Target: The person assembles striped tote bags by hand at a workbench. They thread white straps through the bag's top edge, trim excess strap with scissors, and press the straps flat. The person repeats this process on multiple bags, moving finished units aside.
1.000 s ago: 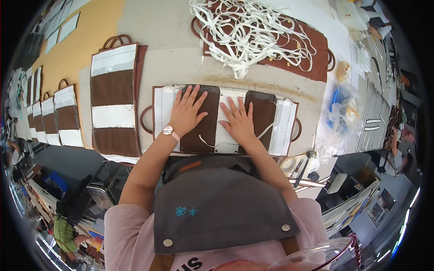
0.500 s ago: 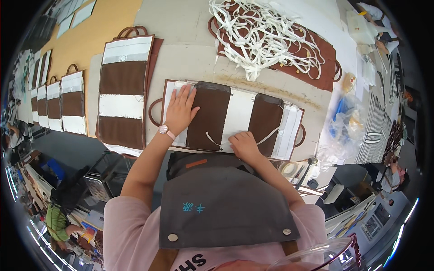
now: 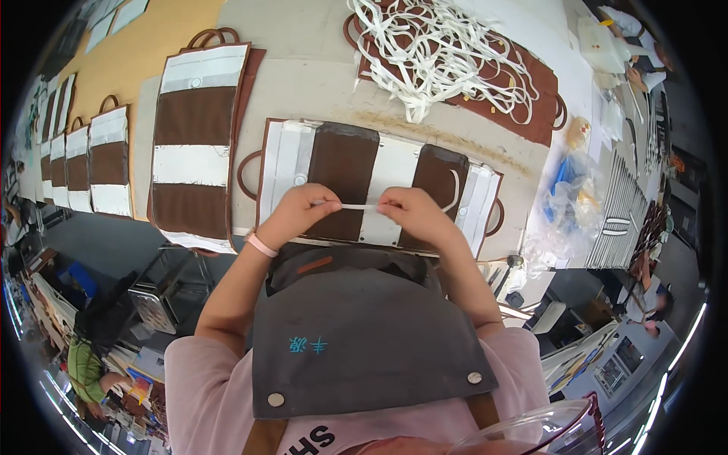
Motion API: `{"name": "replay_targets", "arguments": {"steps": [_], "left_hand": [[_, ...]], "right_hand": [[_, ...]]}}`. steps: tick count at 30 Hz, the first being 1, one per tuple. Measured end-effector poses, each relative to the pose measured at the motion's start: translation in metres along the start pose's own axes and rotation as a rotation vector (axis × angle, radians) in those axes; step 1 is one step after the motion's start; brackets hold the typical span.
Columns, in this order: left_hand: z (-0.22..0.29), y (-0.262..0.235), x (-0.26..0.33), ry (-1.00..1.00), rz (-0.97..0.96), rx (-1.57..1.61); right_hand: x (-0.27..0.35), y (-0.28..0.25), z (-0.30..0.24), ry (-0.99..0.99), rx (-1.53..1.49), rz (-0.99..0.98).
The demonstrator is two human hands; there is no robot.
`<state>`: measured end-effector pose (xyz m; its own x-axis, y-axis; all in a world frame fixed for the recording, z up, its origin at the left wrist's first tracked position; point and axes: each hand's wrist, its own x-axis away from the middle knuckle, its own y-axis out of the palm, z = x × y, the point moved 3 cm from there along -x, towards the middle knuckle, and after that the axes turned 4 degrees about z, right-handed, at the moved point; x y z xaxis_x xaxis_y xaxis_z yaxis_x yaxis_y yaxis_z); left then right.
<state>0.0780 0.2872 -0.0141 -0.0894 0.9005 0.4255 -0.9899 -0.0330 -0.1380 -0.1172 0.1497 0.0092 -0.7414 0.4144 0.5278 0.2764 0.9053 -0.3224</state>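
My left hand (image 3: 305,210) and my right hand (image 3: 410,212) pinch a narrow white strip (image 3: 358,206) that runs straight between them. Its loose end curves up beyond my right hand. Both hands are above a flat brown bag piece (image 3: 343,163), which lies sideways at the near edge of the table. White panels cross it at both ends and in the middle, and a brown handle (image 3: 246,174) loops out at its left end. Another brown handle (image 3: 495,218) shows at the right end.
Left of the piece lies a stack of similar brown and white bag pieces (image 3: 193,117), with more further left. A tangled heap of white strips (image 3: 432,57) rests on brown pieces at the back. Clear and blue plastic bags (image 3: 569,193) are to the right.
My left hand has left the bag piece's left panel and come inward to take the strip's end. My right hand has lifted from the near edge with the strip.
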Motion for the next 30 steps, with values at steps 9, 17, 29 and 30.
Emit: {"name": "replay_targets", "arguments": {"steps": [9, 17, 29, 30], "left_hand": [[-0.014, -0.027, -0.008, 0.018, 0.095, -0.162], [-0.019, -0.05, -0.026, -0.027, 0.272, -0.176], [-0.038, -0.082, -0.049, -0.011, 0.808, -0.119], [-0.041, -0.081, -0.049, -0.015, 0.834, -0.126]], "right_hand": [[-0.023, 0.005, -0.005, -0.193, 0.637, 0.207], [-0.11, 0.061, -0.04, -0.083, 0.052, 0.031], [-0.176, 0.052, -0.036, -0.026, 0.008, 0.085], [-0.18, 0.052, -0.035, -0.032, 0.048, 0.107]]}}
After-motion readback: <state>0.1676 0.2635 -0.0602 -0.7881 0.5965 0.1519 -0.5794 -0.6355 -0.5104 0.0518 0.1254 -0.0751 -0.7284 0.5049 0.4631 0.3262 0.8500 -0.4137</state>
